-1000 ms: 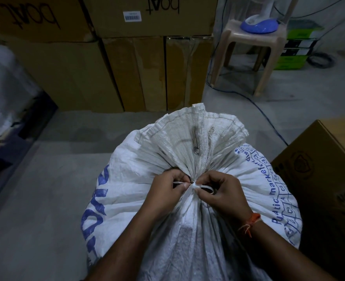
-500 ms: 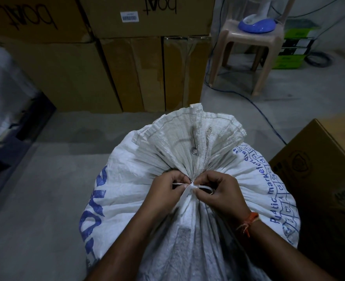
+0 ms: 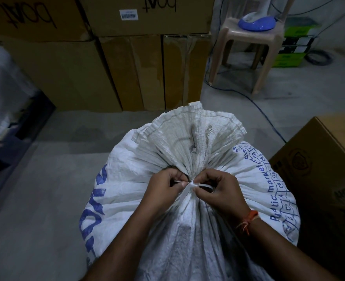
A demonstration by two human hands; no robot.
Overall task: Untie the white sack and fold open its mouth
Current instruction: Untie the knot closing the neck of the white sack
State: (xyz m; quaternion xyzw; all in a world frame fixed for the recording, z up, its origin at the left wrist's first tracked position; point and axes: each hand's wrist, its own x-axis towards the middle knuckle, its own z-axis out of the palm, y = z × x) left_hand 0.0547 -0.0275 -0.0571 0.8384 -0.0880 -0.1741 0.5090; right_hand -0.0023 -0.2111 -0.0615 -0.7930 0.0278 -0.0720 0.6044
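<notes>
I've got my left hand (image 3: 163,186) and right hand (image 3: 218,189) both pinching the white tie (image 3: 192,185) on the white sack (image 3: 188,230), blue "marketo" lettering alongside.

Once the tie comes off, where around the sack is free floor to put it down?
Bare floor lies left of the white sack, and a strip runs between it and the stacked cartons. The right is crowded: a brown box stands close by. Both the left hand and right hand pinch the tie.
</notes>
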